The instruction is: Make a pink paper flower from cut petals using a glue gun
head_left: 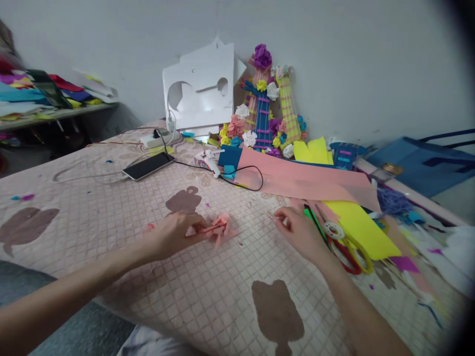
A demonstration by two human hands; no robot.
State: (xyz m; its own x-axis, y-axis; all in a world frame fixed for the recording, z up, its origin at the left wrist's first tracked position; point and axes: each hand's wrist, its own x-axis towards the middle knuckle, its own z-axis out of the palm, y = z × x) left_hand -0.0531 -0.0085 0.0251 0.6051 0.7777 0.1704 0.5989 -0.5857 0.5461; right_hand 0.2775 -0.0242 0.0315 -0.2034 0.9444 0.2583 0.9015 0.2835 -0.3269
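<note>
Between the fingertips of my left hand [181,232] is the twisted stem end of a pink crepe paper flower [223,225]. Its ruffled petals point right, just over the patterned tablecloth [208,282]. My right hand [299,232] is apart from the flower, to its right, with thumb and fingers pinched. A thin pale piece sticks out at its fingertips, too small to name. Close by on the right lie scissors [349,257] with red and yellow handles, a green and black pen-like tool [315,222] and a white tape roll [334,230].
Pink paper [304,178] and yellow sheets [363,230] cover the right side. A white glue gun [210,162], its black cable looping, lies behind a phone [148,166]. Flower-decked paper guitars [263,113] and white foam board [200,89] lean against the wall.
</note>
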